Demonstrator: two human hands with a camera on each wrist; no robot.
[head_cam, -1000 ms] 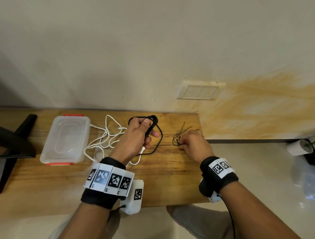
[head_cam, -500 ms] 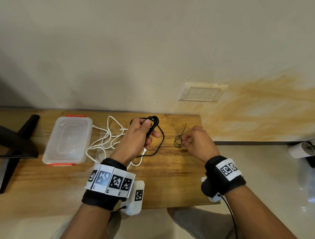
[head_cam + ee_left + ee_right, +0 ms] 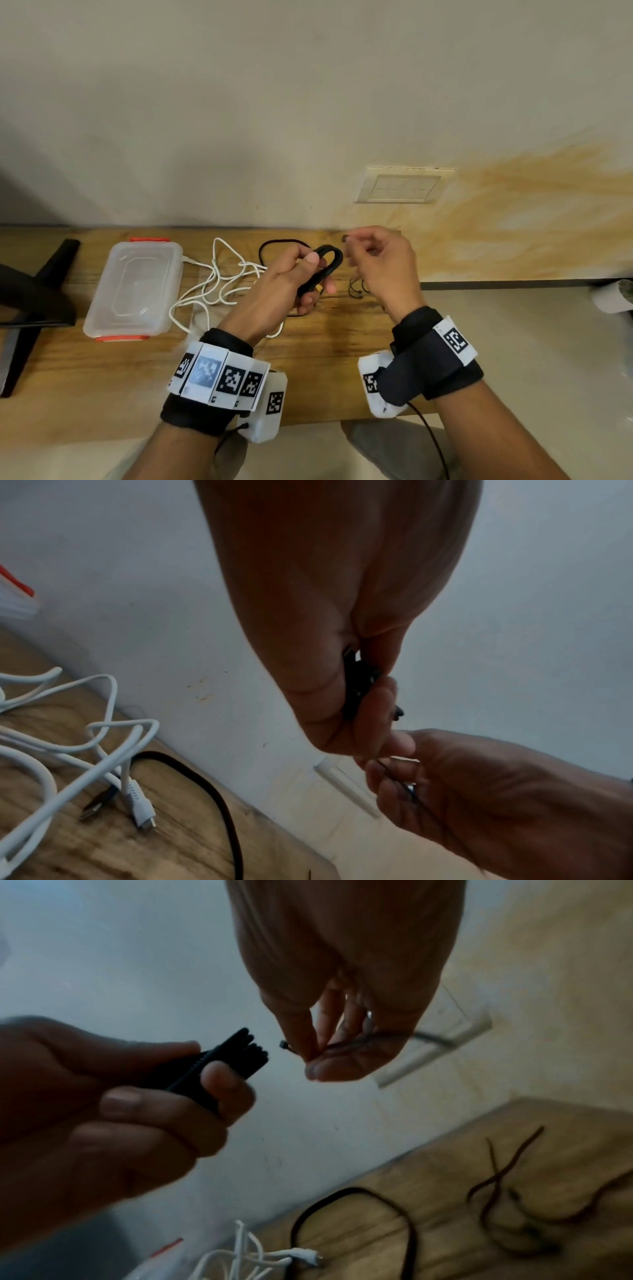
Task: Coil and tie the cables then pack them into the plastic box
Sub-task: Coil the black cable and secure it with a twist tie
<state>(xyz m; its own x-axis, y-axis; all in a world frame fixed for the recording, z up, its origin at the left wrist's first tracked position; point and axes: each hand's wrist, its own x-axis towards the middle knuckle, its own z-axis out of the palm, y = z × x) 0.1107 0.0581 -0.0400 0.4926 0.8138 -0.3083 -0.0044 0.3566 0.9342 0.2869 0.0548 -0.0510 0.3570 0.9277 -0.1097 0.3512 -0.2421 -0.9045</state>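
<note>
My left hand (image 3: 294, 277) grips a folded bundle of black cable (image 3: 325, 263) above the wooden table (image 3: 102, 370); the bundle's end (image 3: 240, 1056) sticks out past the thumb. A loose length of that black cable (image 3: 277, 242) trails on the table behind. My right hand (image 3: 373, 260) is raised just right of the bundle and pinches a thin black tie (image 3: 342, 1045) between thumb and fingers; its small head (image 3: 283, 1044) points at the bundle. A white cable (image 3: 219, 284) lies tangled on the table. The clear plastic box (image 3: 133, 291) with orange clips stands shut at the left.
Several more thin black ties (image 3: 356, 289) lie on the table under my right hand. A black stand (image 3: 34, 301) occupies the table's left end. The wall (image 3: 308, 102) with a socket plate (image 3: 404, 186) runs along the back edge. The table ends just right of my right hand.
My right hand has lifted off the table from the pile of ties with one tie pinched, and moved up and left toward the black bundle. The left hand raised the bundle slightly.
</note>
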